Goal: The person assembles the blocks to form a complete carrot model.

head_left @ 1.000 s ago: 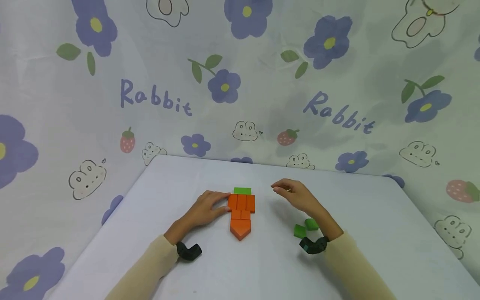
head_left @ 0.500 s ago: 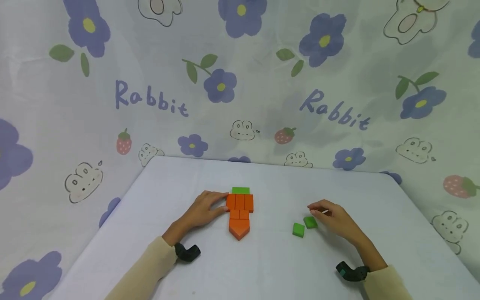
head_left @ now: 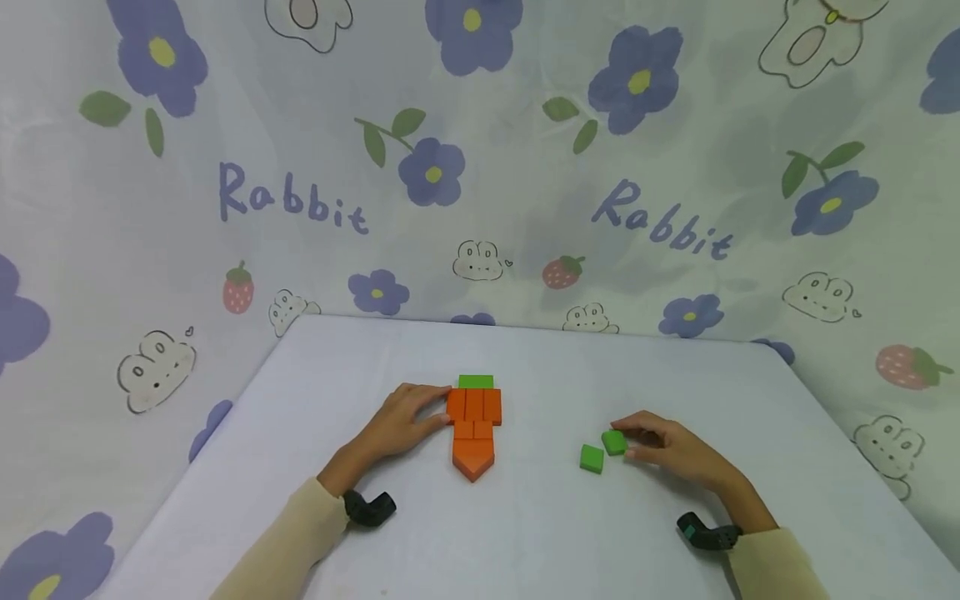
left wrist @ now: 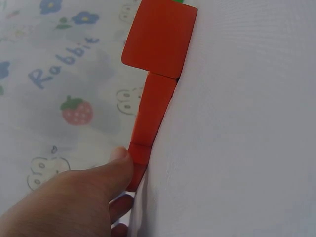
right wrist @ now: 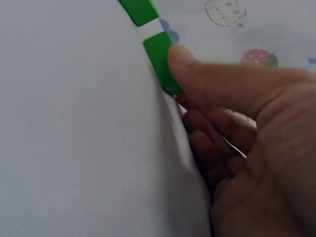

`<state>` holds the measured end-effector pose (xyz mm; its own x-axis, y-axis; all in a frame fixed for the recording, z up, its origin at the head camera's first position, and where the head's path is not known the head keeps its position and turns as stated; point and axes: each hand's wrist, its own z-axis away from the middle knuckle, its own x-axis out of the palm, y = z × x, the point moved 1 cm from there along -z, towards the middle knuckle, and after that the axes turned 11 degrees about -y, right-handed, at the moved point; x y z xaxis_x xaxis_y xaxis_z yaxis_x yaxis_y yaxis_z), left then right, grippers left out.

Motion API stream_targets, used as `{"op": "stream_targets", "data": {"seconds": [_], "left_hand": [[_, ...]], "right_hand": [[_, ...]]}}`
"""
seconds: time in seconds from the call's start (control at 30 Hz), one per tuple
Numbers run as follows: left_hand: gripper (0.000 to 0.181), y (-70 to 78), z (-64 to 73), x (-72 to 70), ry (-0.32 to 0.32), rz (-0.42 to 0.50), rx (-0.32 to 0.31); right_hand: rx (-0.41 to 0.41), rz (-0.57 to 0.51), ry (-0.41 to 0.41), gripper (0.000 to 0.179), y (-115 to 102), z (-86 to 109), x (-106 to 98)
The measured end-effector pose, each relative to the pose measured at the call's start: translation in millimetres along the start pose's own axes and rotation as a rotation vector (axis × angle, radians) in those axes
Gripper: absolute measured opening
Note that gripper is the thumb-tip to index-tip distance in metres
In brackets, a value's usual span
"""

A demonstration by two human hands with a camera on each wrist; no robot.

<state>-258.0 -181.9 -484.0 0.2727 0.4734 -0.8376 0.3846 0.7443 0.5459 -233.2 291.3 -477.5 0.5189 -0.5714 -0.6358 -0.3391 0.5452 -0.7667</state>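
Note:
In the head view, several orange blocks (head_left: pixel 475 406) lie joined in an arrow-like shape, ending in a pointed orange block (head_left: pixel 473 458) at the near end. A green block (head_left: pixel 476 382) touches their far edge. My left hand (head_left: pixel 395 427) rests its thumb and index fingertips against the left side of the orange group; in the left wrist view the thumb (left wrist: pixel 118 165) touches an orange face. On the right, my right hand (head_left: pixel 670 450) pinches a small green block (head_left: pixel 614 442) between thumb and index finger, its edge tilted up. Another green block (head_left: pixel 592 458) lies close beside it.
A white cloth covers the table (head_left: pixel 540 533). Behind it hangs a patterned curtain (head_left: pixel 510 117) with flowers and rabbits. A black camera mount sits on each wrist, at the left wrist (head_left: pixel 369 508) and the right wrist (head_left: pixel 707 532).
My right hand has moved from near the orange group rightward to the loose green blocks and now grips the farther one, which has turned slightly. My left hand stays at the orange blocks.

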Motion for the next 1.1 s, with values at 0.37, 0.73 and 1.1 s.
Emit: {"op": "stream_targets", "data": {"seconds": [0.37, 0.73, 1.1], "left_hand": [[0.055, 1.2, 2.1, -2.2, -0.001, 0.008, -0.003], [0.055, 2.6, 1.1, 2.2, -0.001, 0.023, -0.006], [0.055, 2.3, 3.5, 1.8, 0.007, 0.034, -0.012]], "right_hand": [[-0.072, 0.060, 0.070, 0.031, 4, -3.2, 6], [0.113, -0.060, 0.145, 0.036, -7, -3.0, 4], [0.212, -0.043, 0.225, 0.045, -50, -25.1, -17]]}}
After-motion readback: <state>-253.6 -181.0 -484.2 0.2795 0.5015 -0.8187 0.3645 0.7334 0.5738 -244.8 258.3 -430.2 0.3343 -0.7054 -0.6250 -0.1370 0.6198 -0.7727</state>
